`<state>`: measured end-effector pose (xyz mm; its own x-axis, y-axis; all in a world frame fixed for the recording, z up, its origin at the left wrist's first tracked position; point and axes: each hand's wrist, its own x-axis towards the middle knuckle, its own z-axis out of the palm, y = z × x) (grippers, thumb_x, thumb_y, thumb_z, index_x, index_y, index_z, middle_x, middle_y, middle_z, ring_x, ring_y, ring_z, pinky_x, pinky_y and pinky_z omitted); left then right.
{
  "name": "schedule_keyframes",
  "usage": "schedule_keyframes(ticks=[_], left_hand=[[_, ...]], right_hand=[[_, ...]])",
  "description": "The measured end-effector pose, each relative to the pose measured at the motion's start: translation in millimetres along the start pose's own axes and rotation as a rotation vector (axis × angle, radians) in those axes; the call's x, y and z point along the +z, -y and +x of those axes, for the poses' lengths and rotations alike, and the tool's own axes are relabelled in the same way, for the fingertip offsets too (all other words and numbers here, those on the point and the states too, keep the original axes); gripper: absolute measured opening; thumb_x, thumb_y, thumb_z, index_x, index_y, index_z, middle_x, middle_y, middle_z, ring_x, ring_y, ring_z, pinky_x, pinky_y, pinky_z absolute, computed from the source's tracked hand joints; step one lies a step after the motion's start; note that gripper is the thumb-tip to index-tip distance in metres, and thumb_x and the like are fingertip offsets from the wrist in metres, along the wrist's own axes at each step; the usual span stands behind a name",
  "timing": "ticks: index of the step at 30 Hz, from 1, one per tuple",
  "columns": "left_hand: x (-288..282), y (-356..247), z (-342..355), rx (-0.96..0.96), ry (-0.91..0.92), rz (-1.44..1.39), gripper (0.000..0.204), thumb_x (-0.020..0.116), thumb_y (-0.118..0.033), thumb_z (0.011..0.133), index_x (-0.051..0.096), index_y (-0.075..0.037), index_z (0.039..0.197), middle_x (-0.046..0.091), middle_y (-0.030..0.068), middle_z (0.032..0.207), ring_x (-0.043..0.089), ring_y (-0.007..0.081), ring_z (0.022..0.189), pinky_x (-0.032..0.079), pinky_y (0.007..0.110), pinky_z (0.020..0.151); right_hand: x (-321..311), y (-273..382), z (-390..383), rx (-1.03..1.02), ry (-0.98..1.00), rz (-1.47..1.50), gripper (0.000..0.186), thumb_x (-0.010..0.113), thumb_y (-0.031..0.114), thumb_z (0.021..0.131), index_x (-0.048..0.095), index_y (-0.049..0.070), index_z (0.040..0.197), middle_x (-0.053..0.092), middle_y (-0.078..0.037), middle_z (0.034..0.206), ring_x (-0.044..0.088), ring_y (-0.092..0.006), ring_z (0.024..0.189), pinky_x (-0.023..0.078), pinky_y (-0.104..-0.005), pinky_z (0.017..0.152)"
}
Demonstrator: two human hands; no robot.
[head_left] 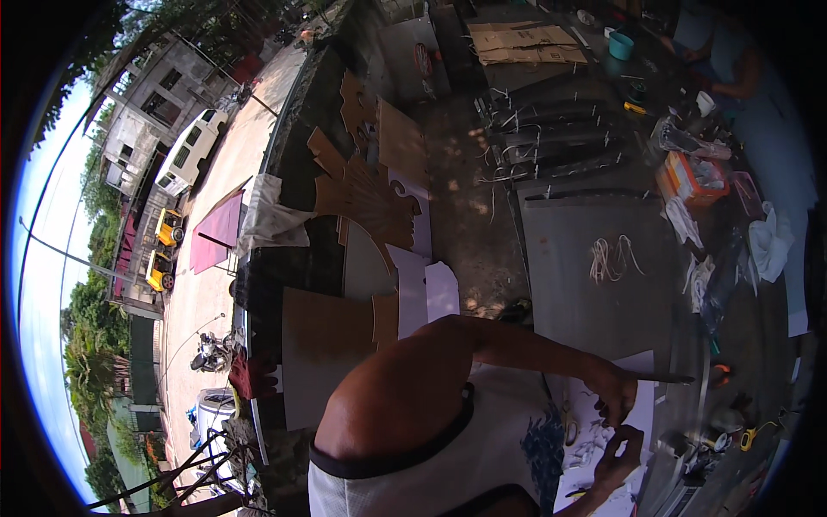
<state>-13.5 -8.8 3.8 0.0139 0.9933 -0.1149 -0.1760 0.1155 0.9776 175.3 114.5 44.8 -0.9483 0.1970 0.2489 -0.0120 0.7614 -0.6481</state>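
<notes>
My bare left arm reaches across to a white sheet [639,362]. My left hand [613,395] has its fingers curled down over the sheet; a dark narrow strip [672,378] sticks out beside it, and I cannot tell if it is gripped. My right hand [618,457] is pinched just below it, on something too small to make out. Small white cut pieces [588,450] lie under and beside my hands, with scissors [570,428] to their left, partly behind my tank top.
Dark strips [568,138], string [612,258], cardboard [525,43], an orange box [689,181] and a tape measure [748,438] lie on the worktable [577,302]. Cut boards [362,198] lean along a wall. Another person [732,77] is at top right. A street with parked vehicles runs left.
</notes>
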Motion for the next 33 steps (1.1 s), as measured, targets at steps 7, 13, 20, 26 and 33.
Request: schedule_keyframes(ticks=[7,13,20,26,33], left_hand=[[0,6,-2,0.006,0.025,-0.009,0.017,0.080,-0.012,0.079,0.075,0.001,0.088,0.073,0.0077,0.077,0.069,0.0155,0.066,0.057,0.031,0.058],[1,-15,-18,-0.018,-0.070,-0.028,0.015,0.075,-0.013,0.082,0.074,0.001,0.087,0.072,0.0052,0.076,0.065,0.0112,0.064,0.052,0.028,0.060],[1,-28,-28,-0.143,-0.156,-0.071,0.016,0.076,-0.010,0.084,0.073,0.002,0.095,0.070,0.0043,0.081,0.061,0.0098,0.069,0.050,0.026,0.065],[8,-19,-29,-0.121,-0.152,-0.095,0.016,0.075,-0.010,0.087,0.072,0.002,0.097,0.070,0.0062,0.083,0.059,0.0103,0.069,0.047,0.026,0.063],[16,-8,-24,-0.117,-0.194,-0.101,0.015,0.076,-0.012,0.087,0.075,0.000,0.096,0.071,0.0047,0.081,0.061,0.0081,0.069,0.046,0.023,0.059]], right_hand=[[6,6,-5,0.032,-0.011,0.012,0.003,0.052,-0.002,0.092,0.056,-0.001,0.093,0.058,-0.013,0.086,0.061,-0.0303,0.080,0.049,-0.0405,0.076],[19,10,3,0.078,-0.136,0.025,0.003,0.054,0.001,0.092,0.056,0.001,0.091,0.060,-0.012,0.085,0.062,-0.0277,0.078,0.049,-0.0381,0.074],[22,22,8,0.258,-0.185,0.173,0.006,0.061,0.001,0.093,0.061,0.001,0.099,0.067,-0.011,0.086,0.065,-0.0217,0.074,0.052,-0.0335,0.072],[24,26,0,0.328,-0.215,0.248,0.008,0.063,0.003,0.093,0.064,-0.001,0.099,0.070,-0.011,0.089,0.068,-0.0231,0.076,0.054,-0.0347,0.074],[25,22,-13,0.417,-0.231,0.324,0.012,0.062,0.006,0.094,0.067,0.000,0.104,0.073,-0.012,0.088,0.071,-0.0231,0.078,0.054,-0.0336,0.071]])
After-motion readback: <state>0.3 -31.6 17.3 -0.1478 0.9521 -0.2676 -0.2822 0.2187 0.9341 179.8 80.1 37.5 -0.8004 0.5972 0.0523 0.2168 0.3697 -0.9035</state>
